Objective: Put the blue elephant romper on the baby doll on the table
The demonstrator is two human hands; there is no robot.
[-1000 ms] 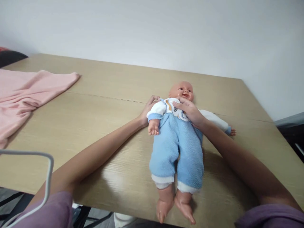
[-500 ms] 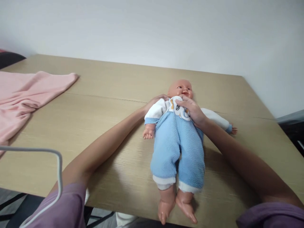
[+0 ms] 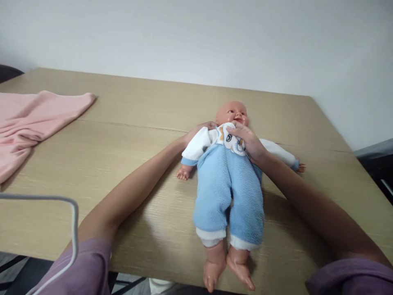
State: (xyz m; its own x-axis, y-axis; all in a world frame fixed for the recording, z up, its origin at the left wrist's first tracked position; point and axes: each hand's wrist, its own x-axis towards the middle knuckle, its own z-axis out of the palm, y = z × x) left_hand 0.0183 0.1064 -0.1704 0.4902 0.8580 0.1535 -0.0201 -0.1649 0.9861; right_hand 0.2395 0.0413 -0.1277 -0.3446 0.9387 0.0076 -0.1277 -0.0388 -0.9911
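Observation:
A baby doll (image 3: 231,112) lies face up on the table, its bare feet towards me. It wears a fleece romper (image 3: 211,192), blue below and white above, with an animal picture on the chest. My left hand (image 3: 201,130) is at the doll's shoulder and collar on the left, fingers bent against the cloth and partly hidden by the white sleeve. Across the upper chest, my right hand (image 3: 249,141) grips the romper near the collar, its fingers just under the doll's chin. Both doll arms stick out to the sides.
A crumpled pink cloth (image 3: 39,119) lies at the left of the wooden table (image 3: 138,102). A white cable (image 3: 73,221) loops in front at lower left. Behind the table is a pale wall (image 3: 196,41); a dark object (image 3: 376,164) stands beyond its right edge.
The doll's arm on the left has swung a little outwards, away from its body. Both hands stay at the collar. The view has shifted slightly.

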